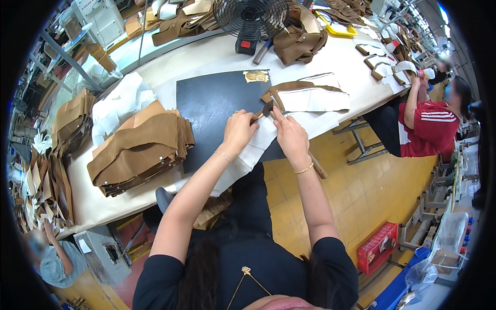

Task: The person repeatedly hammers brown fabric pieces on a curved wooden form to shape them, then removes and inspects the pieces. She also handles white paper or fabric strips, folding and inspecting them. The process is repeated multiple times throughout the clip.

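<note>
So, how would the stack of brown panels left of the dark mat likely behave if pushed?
The stack of brown panels would probably shear or fan out, since its layers look loose and their edges don't line up. Single panels seem rather floppy, judging by the wavy edges. The whole pile may feel fairly heavy, given how many layers show.

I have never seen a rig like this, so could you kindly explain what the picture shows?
There is no robot here, only a person. The single picture comes from a wide fisheye camera on that person's head, looking down, so straight edges bend. The left hand pinches the brown edge of a white piece; the right hand grips what looks like a hammer. Both are over a black mat on a pale table, with a stack of brown pieces to the left and a fan at the back.
</note>
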